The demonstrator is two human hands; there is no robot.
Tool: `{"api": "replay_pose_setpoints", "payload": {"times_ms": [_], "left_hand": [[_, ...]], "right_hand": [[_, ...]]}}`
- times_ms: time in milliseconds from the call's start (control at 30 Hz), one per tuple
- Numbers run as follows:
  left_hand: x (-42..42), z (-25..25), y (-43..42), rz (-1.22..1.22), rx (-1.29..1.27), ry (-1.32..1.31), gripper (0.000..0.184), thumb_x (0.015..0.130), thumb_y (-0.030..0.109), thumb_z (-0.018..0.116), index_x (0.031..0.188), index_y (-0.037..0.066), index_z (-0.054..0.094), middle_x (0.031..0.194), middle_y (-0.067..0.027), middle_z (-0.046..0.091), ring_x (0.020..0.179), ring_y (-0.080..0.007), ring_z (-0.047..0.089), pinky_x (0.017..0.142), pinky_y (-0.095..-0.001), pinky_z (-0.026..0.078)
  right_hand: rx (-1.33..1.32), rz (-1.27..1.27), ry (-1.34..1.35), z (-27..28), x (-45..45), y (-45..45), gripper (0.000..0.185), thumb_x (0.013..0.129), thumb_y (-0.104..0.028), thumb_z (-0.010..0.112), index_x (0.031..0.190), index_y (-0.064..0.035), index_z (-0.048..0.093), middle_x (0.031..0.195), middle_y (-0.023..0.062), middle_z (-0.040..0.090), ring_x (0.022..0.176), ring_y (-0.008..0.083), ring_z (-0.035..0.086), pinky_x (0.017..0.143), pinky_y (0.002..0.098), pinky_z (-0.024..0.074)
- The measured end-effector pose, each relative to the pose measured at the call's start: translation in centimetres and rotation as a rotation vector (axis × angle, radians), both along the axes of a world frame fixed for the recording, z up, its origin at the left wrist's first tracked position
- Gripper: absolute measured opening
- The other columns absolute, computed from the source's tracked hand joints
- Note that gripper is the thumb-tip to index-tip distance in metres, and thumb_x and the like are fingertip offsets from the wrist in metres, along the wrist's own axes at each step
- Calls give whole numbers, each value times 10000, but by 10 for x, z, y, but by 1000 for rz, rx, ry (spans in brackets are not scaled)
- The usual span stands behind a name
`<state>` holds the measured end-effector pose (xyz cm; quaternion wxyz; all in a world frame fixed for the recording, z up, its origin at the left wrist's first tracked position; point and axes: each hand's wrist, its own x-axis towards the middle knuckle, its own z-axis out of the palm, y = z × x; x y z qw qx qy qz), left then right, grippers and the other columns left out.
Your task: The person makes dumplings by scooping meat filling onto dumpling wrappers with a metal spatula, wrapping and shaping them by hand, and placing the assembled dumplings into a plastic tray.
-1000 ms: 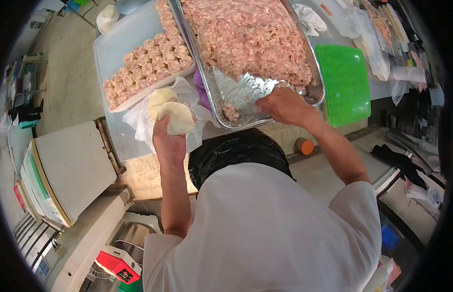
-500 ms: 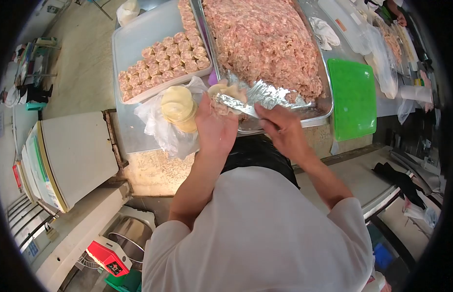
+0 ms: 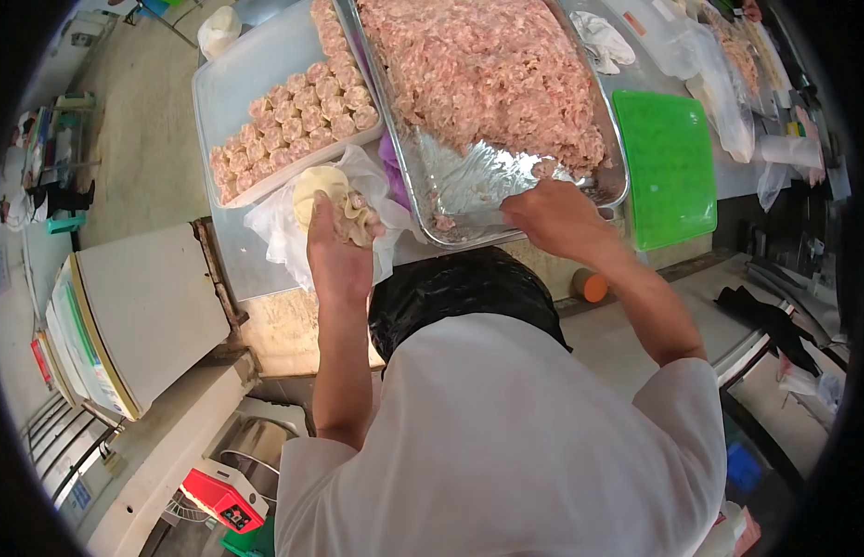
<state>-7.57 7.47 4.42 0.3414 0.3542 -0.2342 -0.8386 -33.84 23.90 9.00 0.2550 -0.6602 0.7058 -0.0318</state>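
My left hand (image 3: 341, 265) is closed around a dumpling (image 3: 358, 221), a pale wrapper with ruffled edges gathered about pink meat filling. It is beside a stack of round yellow wrappers (image 3: 313, 188) lying on white plastic (image 3: 277, 226). My right hand (image 3: 560, 221) is curled in a grip over the near side of a deep metal tray (image 3: 432, 239). The flat metal spatula it held a moment ago is hard to make out against the shiny tray. Minced meat (image 3: 488, 74) is heaped in the tray's far part, below which bare metal shows.
Rows of filled dumplings (image 3: 293, 116) stand in a translucent plastic tray (image 3: 209, 102) at the left. A green board (image 3: 669, 172) lies right of the metal tray, and a crumpled white cloth (image 3: 603, 42) behind it. A person's hand (image 3: 751, 9) shows at the far right edge.
My left hand has moved left with the dumpling, away from the spatula and over beside the wrapper stack. My right hand has moved right along the tray, towards the meat.
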Motion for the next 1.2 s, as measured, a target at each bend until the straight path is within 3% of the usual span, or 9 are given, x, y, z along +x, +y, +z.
{"api": "replay_pose_setpoints", "payload": {"times_ms": [100,200,300,533,633,933,1033,1133,1200], "left_hand": [[-11,7,12,123,21,-135,389,1098,397,405,1285,80,530,1111,-73,639,1004,-233,648,883,-401,537],[-9,7,15,28,10,-14,438,1094,407,408,1341,55,496,1170,-88,621,1134,-266,621,1017,-450,489],[-22,18,15,123,133,112,468,1090,405,398,1332,23,515,1234,-149,623,1154,-319,606,1055,-503,447],[-43,24,23,136,109,254,464,1084,422,398,1297,23,501,1185,-118,595,1126,-282,575,1042,-459,435],[-44,23,21,187,166,215,439,1085,405,398,1273,24,509,1151,-108,603,1085,-275,578,1018,-467,442],[-47,12,13,241,137,128,413,1095,383,346,1189,52,573,1079,-82,619,964,-260,597,923,-451,465],[-27,9,0,190,97,141,410,1080,392,366,1200,67,585,1057,-82,627,930,-251,596,861,-426,479],[-16,14,-3,156,144,35,396,1049,391,423,1216,68,581,1044,-100,632,917,-246,581,796,-384,469],[-12,12,-2,116,157,77,405,1065,400,390,1214,74,578,1050,-85,631,885,-245,589,753,-396,475]], "right_hand": [[81,-109,-487,12,-15,0,131,962,-126,646,1040,-61,729,706,106,646,677,242,628,648,364,516],[201,-452,-814,24,-5,2,185,975,-108,644,1131,-42,716,724,65,613,670,172,560,661,313,479],[-243,-416,-874,9,28,4,248,951,-54,651,1193,-15,692,811,119,634,676,256,579,637,343,467],[-437,-358,-584,-6,68,-3,388,868,44,680,1247,-39,675,846,174,631,716,376,617,667,445,500],[-427,-318,-555,5,50,5,383,885,65,675,1257,-26,671,842,147,641,696,277,592,660,366,491],[-461,-322,-587,-7,54,0,330,867,28,664,1187,-41,706,904,166,673,831,386,664,728,485,530],[-241,-291,-200,22,11,5,217,889,-41,653,1093,-56,729,897,173,685,878,391,676,743,509,534],[71,-136,128,5,-9,-4,111,901,-101,644,953,-60,733,851,182,692,881,391,681,734,515,527],[25,-99,138,0,-10,-5,63,886,-86,651,888,-64,710,838,169,687,834,387,664,720,507,510]]}}
